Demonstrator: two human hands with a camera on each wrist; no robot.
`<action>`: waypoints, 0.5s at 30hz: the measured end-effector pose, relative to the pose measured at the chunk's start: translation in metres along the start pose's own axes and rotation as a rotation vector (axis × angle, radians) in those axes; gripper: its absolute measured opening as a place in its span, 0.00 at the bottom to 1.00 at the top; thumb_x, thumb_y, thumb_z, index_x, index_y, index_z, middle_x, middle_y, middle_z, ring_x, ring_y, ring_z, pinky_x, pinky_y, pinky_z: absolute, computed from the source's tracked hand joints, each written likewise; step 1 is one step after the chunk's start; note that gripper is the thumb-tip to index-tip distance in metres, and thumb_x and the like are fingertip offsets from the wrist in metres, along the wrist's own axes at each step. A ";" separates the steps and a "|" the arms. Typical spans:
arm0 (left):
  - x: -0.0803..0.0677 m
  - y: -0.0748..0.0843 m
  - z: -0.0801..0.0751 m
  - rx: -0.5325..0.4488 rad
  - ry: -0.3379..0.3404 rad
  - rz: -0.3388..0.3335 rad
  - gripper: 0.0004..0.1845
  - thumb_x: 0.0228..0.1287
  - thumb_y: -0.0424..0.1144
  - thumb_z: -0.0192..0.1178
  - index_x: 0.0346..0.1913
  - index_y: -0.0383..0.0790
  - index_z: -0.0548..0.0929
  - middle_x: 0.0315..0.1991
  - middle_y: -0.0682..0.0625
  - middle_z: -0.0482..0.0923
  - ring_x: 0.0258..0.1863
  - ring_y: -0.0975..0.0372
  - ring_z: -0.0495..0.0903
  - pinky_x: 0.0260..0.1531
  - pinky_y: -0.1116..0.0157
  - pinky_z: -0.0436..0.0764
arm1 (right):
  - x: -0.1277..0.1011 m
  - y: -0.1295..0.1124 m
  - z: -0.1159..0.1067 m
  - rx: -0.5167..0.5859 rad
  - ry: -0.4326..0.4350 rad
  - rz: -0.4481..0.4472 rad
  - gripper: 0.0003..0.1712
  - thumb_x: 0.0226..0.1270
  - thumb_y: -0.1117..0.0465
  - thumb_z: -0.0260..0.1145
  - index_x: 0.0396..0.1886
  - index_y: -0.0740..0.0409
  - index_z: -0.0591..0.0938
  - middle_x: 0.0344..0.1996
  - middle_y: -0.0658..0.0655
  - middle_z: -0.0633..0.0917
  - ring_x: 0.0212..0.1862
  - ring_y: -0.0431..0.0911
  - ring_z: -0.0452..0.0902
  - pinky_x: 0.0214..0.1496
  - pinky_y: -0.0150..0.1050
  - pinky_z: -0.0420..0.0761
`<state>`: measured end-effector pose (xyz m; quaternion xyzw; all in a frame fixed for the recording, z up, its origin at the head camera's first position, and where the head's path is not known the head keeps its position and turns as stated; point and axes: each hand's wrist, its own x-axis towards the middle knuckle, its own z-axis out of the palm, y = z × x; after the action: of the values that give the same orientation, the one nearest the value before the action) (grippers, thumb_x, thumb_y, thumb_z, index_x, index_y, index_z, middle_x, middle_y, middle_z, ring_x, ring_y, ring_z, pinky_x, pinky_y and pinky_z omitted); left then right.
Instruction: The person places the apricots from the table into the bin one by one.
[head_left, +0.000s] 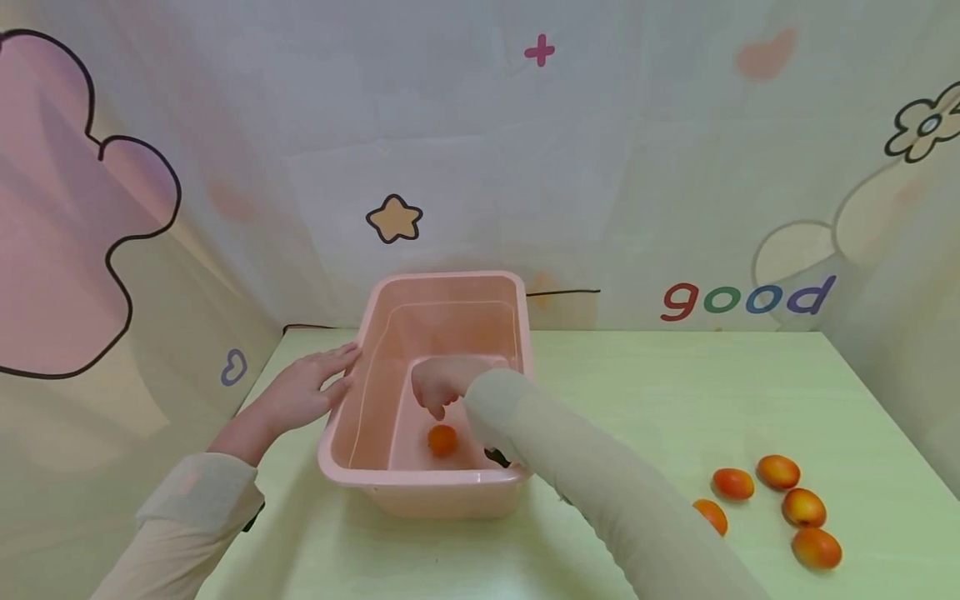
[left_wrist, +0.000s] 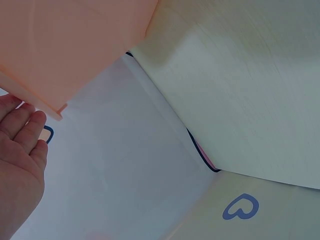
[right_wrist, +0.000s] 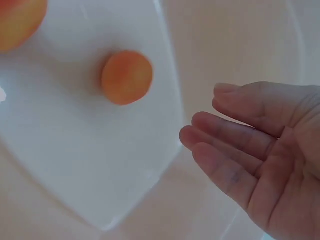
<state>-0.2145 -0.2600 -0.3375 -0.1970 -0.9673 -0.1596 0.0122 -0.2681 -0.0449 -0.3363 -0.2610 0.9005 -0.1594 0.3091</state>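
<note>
Head view is showing the whole table (head_left: 645, 392): one pink tub (head_left: 420, 487), left hand (head_left: 303, 393) lying flat against its left wall, fingers straight, holding nothing. Right hand (head_left: 438, 385) is hanging inside, relaxed, empty. Five fruits (head_left: 777, 472) are lying at right, well apart from the tub. Right wrist view alone is showing two fruits in the tub (right_wrist: 126, 77).
</note>
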 end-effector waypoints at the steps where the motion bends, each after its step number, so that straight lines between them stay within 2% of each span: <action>1: 0.000 0.001 0.000 -0.003 -0.001 -0.001 0.25 0.65 0.42 0.46 0.63 0.36 0.62 0.65 0.40 0.58 0.61 0.41 0.60 0.57 0.42 0.59 | -0.001 -0.002 -0.002 0.000 -0.005 0.008 0.13 0.47 0.68 0.64 0.31 0.47 0.75 0.31 0.49 0.75 0.34 0.44 0.68 0.29 0.34 0.76; 4: -0.001 0.001 0.000 -0.003 0.000 -0.003 0.25 0.65 0.43 0.46 0.63 0.36 0.62 0.65 0.40 0.58 0.61 0.41 0.60 0.57 0.42 0.60 | -0.004 -0.009 -0.012 -0.088 -0.013 -0.014 0.13 0.49 0.65 0.66 0.34 0.46 0.76 0.34 0.48 0.77 0.36 0.45 0.71 0.33 0.34 0.77; 10: 0.001 0.001 0.002 -0.005 0.000 -0.004 0.26 0.65 0.43 0.46 0.64 0.37 0.62 0.65 0.40 0.58 0.61 0.41 0.59 0.57 0.42 0.59 | -0.022 -0.021 -0.037 -0.227 0.020 -0.017 0.12 0.48 0.60 0.70 0.33 0.42 0.78 0.33 0.44 0.79 0.37 0.44 0.73 0.36 0.34 0.78; 15: 0.000 0.001 0.002 -0.005 0.000 -0.003 0.26 0.65 0.41 0.46 0.64 0.36 0.61 0.65 0.40 0.58 0.61 0.41 0.59 0.56 0.41 0.59 | -0.041 -0.016 -0.051 -0.261 0.066 -0.014 0.14 0.49 0.60 0.69 0.36 0.42 0.79 0.37 0.43 0.78 0.41 0.43 0.72 0.43 0.35 0.77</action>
<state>-0.2146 -0.2586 -0.3395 -0.1954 -0.9671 -0.1622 0.0115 -0.2671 -0.0278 -0.2713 -0.2999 0.9214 -0.0515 0.2418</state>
